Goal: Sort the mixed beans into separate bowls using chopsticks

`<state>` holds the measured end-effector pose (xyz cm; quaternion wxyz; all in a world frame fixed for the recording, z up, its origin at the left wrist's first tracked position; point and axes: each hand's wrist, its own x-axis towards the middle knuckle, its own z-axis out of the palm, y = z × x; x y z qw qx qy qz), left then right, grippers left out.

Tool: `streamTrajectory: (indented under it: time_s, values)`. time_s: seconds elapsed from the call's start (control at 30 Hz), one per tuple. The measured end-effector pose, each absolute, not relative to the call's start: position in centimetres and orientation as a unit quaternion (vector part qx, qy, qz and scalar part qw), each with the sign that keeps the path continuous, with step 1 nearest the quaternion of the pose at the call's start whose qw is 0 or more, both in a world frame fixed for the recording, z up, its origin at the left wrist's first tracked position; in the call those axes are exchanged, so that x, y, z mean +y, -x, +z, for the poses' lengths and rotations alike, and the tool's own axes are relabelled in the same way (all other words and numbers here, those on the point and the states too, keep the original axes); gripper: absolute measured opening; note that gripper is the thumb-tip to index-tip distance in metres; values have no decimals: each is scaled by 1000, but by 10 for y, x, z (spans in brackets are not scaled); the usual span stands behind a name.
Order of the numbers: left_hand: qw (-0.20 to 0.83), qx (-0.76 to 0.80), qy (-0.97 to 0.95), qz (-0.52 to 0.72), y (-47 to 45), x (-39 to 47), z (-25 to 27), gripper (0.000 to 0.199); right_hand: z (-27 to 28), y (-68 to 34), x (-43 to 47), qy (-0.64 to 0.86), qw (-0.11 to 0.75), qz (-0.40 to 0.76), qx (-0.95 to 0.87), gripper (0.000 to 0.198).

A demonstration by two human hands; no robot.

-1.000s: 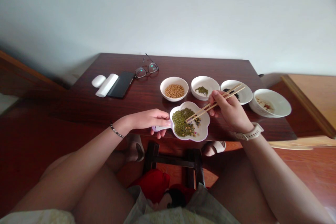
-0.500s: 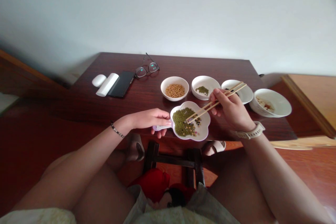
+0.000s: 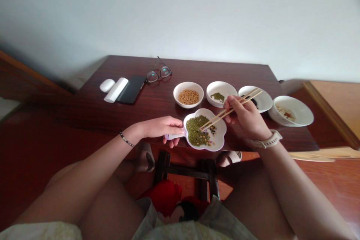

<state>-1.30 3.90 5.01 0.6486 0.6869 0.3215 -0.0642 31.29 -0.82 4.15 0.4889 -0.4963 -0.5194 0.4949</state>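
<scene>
My left hand (image 3: 165, 128) is closed round the handle of a white, flower-shaped dish (image 3: 220, 137) at the table's front edge. Green beans (image 3: 196, 126) fill its left side, and mixed yellow and dark beans (image 3: 211, 132) lie toward its right and front. Between the fingers of my right hand (image 3: 246, 116) is a pair of chopsticks (image 3: 218, 117), slanting down to the left. Their tips are close together among the beans; whether they pinch one I cannot tell. Just behind my right hand stands a white bowl (image 3: 228, 89) with a few green beans.
A bowl of yellow beans (image 3: 188, 85) stands behind the dish. To the right are a bowl with dark beans (image 3: 266, 99) and a larger bowl (image 3: 302, 114) with pale pieces. Glasses (image 3: 159, 75), a black phone (image 3: 131, 89) and a white case (image 3: 116, 90) lie left on the dark table (image 3: 225, 69).
The whole table scene sits very slightly further right in view. Both hands keep their grips, and the chopstick tips stay among the beans with hardly any shift.
</scene>
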Motion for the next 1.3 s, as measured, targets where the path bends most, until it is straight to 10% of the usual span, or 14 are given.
streamTrajectory:
  time_s: [1.3]
  values:
    - [647, 320, -690, -50, 14, 39, 45, 45, 43, -290, 48, 485, 652, 322, -485, 56]
